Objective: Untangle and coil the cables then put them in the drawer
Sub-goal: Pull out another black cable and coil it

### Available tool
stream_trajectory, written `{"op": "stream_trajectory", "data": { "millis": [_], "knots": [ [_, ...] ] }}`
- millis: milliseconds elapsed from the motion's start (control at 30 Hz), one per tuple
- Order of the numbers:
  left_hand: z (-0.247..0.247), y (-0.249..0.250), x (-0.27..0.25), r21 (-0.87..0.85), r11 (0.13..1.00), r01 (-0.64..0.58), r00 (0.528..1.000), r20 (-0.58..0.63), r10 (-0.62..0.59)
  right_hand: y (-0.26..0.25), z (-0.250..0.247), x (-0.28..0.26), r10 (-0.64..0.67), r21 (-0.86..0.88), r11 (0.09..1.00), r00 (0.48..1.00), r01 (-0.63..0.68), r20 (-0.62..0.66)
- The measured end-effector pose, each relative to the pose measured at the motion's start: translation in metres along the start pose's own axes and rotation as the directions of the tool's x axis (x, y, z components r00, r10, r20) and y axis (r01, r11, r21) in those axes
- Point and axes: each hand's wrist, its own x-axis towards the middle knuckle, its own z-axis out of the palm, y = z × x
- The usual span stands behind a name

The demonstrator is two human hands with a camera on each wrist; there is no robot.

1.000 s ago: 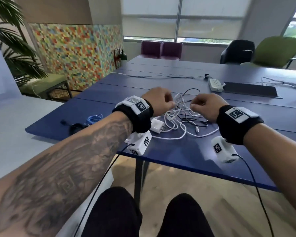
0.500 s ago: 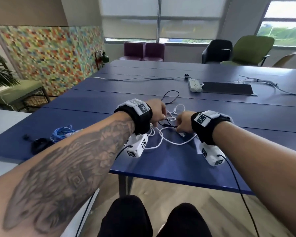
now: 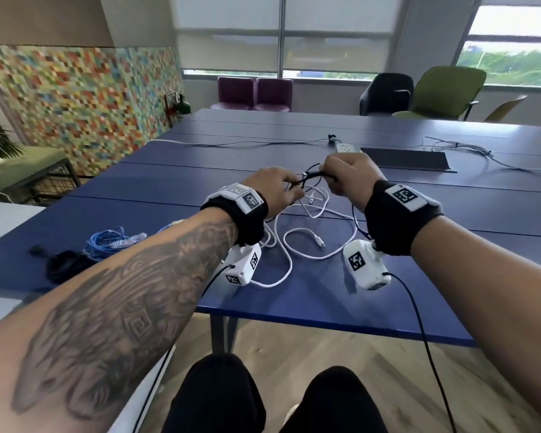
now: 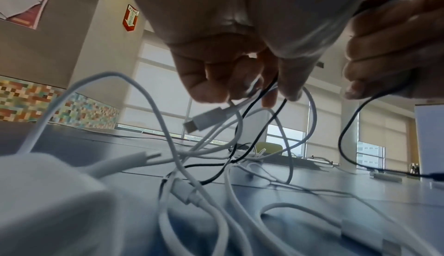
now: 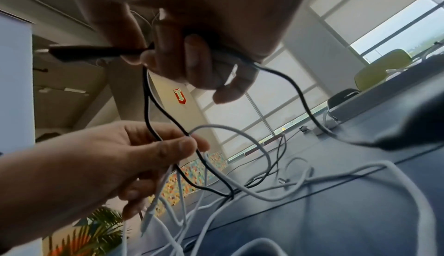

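Observation:
A tangle of white cables (image 3: 306,242) lies on the blue table (image 3: 325,307) in front of me, with a thin black cable (image 3: 313,177) threaded through it. Both hands are raised above the pile. My left hand (image 3: 292,189) pinches the black cable (image 5: 165,116) between thumb and fingers, and white strands run through the same grip. My right hand (image 3: 333,179) is curled round the black cable's upper part, near its plug end (image 5: 79,52). In the left wrist view, a white USB plug (image 4: 206,117) dangles under my left fingers (image 4: 209,81), and a white charger block (image 4: 48,193) sits close by.
A blue coiled cable (image 3: 107,242) and a black coil (image 3: 64,264) lie at the table's left. A power strip (image 3: 347,147), a dark flat panel (image 3: 409,159) and loose grey wires (image 3: 469,151) sit further back. Chairs stand beyond the table, and its front edge is near my knees.
Both hands have risen from the pile and drawn the black cable up between them. The right hand has moved up and away from me.

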Motion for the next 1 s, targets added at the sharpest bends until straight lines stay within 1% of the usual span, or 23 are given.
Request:
{"op": "stream_trajectory", "data": {
  "millis": [33, 67, 167, 267, 300, 333, 433, 467, 500, 533, 567, 633, 667, 733, 767, 833, 900, 933, 967, 1000],
  "knots": [
    [-0.002, 0.002, -0.001, -0.019, 1.0, -0.024, 1.0, -0.013, 0.023, -0.002, -0.001, 0.0, -0.02, -0.015, 1.0, 1.0, 0.019, -0.018],
    [-0.002, 0.003, -0.002, -0.043, 0.998, -0.042, 0.999, -0.029, 0.04, -0.002, -0.002, -0.001, -0.041, -0.065, 0.997, 0.999, 0.039, -0.029],
    [-0.005, -0.001, 0.001, -0.143, 0.989, -0.034, 0.998, -0.05, 0.027, 0.001, -0.01, -0.002, -0.054, -0.179, 0.983, 0.998, 0.047, -0.039],
    [-0.009, -0.003, 0.001, -0.242, 0.969, -0.055, 0.997, -0.064, 0.04, 0.002, -0.013, -0.005, -0.055, -0.357, 0.932, 0.998, 0.065, 0.038],
    [-0.01, -0.001, 0.001, -0.25, 0.966, -0.072, 0.997, -0.058, 0.059, 0.0, -0.013, -0.006, -0.066, -0.382, 0.921, 0.996, 0.082, 0.054],
    [-0.011, 0.002, 0.001, -0.248, 0.964, -0.095, 0.995, -0.049, 0.085, -0.001, -0.012, -0.006, -0.084, -0.364, 0.926, 0.995, 0.097, 0.054],
    [-0.014, 0.008, -0.001, -0.235, 0.965, -0.121, 0.993, -0.031, 0.117, -0.009, -0.008, -0.003, -0.132, -0.269, 0.955, 0.991, 0.128, 0.002],
    [-0.014, 0.008, -0.001, -0.246, 0.961, -0.125, 0.992, -0.039, 0.119, -0.012, -0.006, -0.001, -0.123, -0.219, 0.969, 0.992, 0.115, -0.025],
    [-0.015, 0.008, -0.002, -0.258, 0.958, -0.128, 0.992, -0.048, 0.12, -0.016, -0.005, 0.0, -0.1, -0.132, 0.987, 0.994, 0.094, -0.042],
    [-0.015, 0.007, -0.003, -0.255, 0.959, -0.126, 0.992, -0.053, 0.117, -0.021, -0.003, 0.0, -0.064, -0.009, 0.998, 0.997, 0.063, -0.049],
    [-0.015, 0.006, -0.005, -0.229, 0.966, -0.117, 0.993, -0.046, 0.109, -0.026, -0.003, 0.001, -0.019, 0.135, 0.991, 0.999, 0.025, -0.047],
    [-0.012, 0.001, -0.007, -0.196, 0.978, -0.068, 0.997, -0.038, 0.062, -0.042, -0.002, 0.003, 0.053, 0.386, 0.922, 0.997, -0.03, -0.05],
    [-0.012, -0.003, -0.008, -0.205, 0.978, -0.035, 0.999, -0.041, 0.027, -0.05, -0.003, 0.004, 0.081, 0.472, 0.881, 0.995, -0.041, -0.066],
    [-0.01, -0.008, -0.008, -0.252, 0.968, 0.021, 0.999, -0.042, -0.033, -0.064, -0.008, 0.004, 0.127, 0.592, 0.804, 0.988, -0.048, -0.091],
    [-0.011, -0.009, -0.008, -0.277, 0.96, 0.037, 0.998, -0.034, -0.048, -0.067, -0.01, 0.003, 0.139, 0.644, 0.763, 0.987, -0.056, -0.079],
    [-0.012, -0.007, -0.008, -0.325, 0.945, 0.043, 0.998, -0.031, -0.056, -0.071, -0.012, -0.002, 0.131, 0.743, 0.665, 0.991, -0.078, -0.013],
    [-0.015, -0.007, -0.009, -0.329, 0.944, 0.031, 0.999, -0.029, -0.043, -0.075, -0.011, -0.007, 0.127, 0.811, 0.577, 0.991, -0.097, 0.028],
    [-0.016, -0.007, -0.008, -0.311, 0.95, 0.018, 1.0, -0.012, -0.023, -0.076, -0.01, -0.009, 0.144, 0.802, 0.588, 0.989, -0.103, 0.021],
    [-0.018, -0.007, -0.009, -0.283, 0.959, 0.005, 1.0, 0.014, -0.001, -0.072, -0.01, -0.007, 0.164, 0.754, 0.649, 0.986, -0.103, -0.006],
    [-0.019, -0.007, -0.01, -0.256, 0.967, -0.006, 0.999, 0.039, 0.017, -0.069, -0.011, -0.005, 0.164, 0.667, 0.739, 0.986, -0.098, -0.037]
  ]
}}
